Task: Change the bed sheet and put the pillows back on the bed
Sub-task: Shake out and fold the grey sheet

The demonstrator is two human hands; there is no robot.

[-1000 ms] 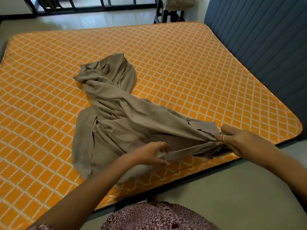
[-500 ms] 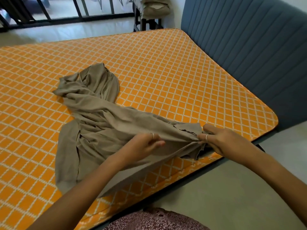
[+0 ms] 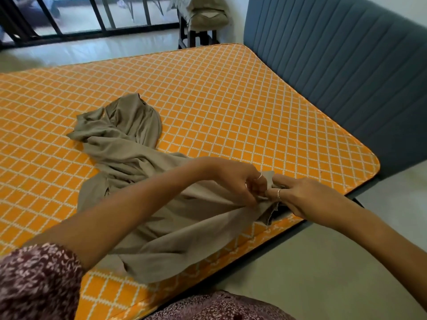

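head view looks down across the mattress [image 3: 231, 100], bare, orange with a white diamond grid, filling most of the frame from the left edge to its rounded corner at the right. its near edge runs diagonally from the bottom left up to that corner, and a dark strip of bed frame shows just under it. the far and right parts of the mattress surface lie uncovered. a grey-blue ribbed headboard [image 3: 346, 65] stands along the right edge of the mattress, touching it. pale floor [image 3: 335, 262] spreads open on the near side between the mattress edge and the person's patterned clothing at the bottom, and more floor lies beyond the far edge, up to a dark window frame [image 3: 92, 31]. a dark stand [image 3: 198, 35] with a beige bundle on top sits near the far corner.

the bed sheet [image 3: 129, 162], taupe and crumpled, lies in a heap on the middle-near part of the mattress, one end bunched toward the centre and the other drawn out to the near edge, where a flap overhangs slightly. the left hand [image 3: 240, 181] reaches across the heap with its fingers curled, pinching a corner of the sheet. the right hand [image 3: 300, 197] meets it, fingers also pinching the same gathered corner just above the near edge, the two hands touching.
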